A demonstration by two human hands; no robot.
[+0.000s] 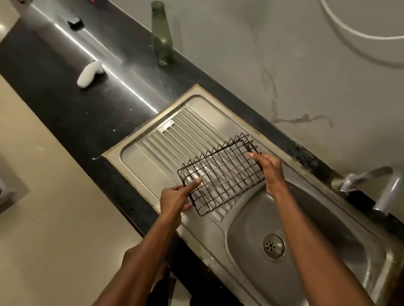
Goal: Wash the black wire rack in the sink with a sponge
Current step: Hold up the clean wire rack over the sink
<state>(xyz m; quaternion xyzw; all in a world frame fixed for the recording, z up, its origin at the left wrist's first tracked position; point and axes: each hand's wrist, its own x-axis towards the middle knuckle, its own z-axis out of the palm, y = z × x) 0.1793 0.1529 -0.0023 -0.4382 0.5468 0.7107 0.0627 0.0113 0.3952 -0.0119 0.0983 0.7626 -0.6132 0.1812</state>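
Green glass bottle (162, 39) upright at wall, white oblong obj (88, 74) on glossy black worktop (59, 103). Black wire rack (221, 174), grid w/ spiked rim, above ribbed steel drainboard (162, 138); left hand (175, 198) & right hand (269, 168) grip opp ends. Tap (376, 187) beside oval basin (294, 237).

You find no legible text, label, brand or number anywhere around the sink (212, 231).
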